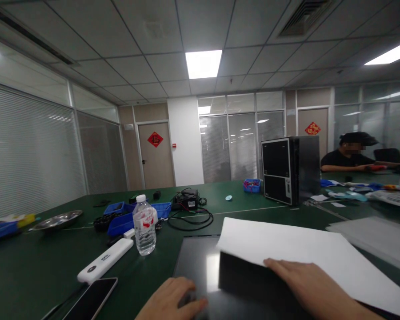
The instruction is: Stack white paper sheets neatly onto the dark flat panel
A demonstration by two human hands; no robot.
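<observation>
A dark glossy flat panel [195, 255] lies on the green tabletop before me, reflecting a ceiling light. A large white sheet [286, 238] slants over its right part, its near-left edge raised above the panel. My right hand [311, 282] has that edge between its fingers, the thumb hidden. At the panel's lower left, my left hand [173, 298] is open, thumb and fingers apart, close to the panel's surface. Whether its fingertips press on the panel I cannot tell.
A water bottle [144, 226], white power bank [106, 260] and phone [91, 300] stand or lie left of the panel. Blue trays [120, 224] and cables [200, 222] lie behind. A computer tower [291, 171] stands further back. Clear sheets [380, 240] lie right. A person [348, 155] sits far right.
</observation>
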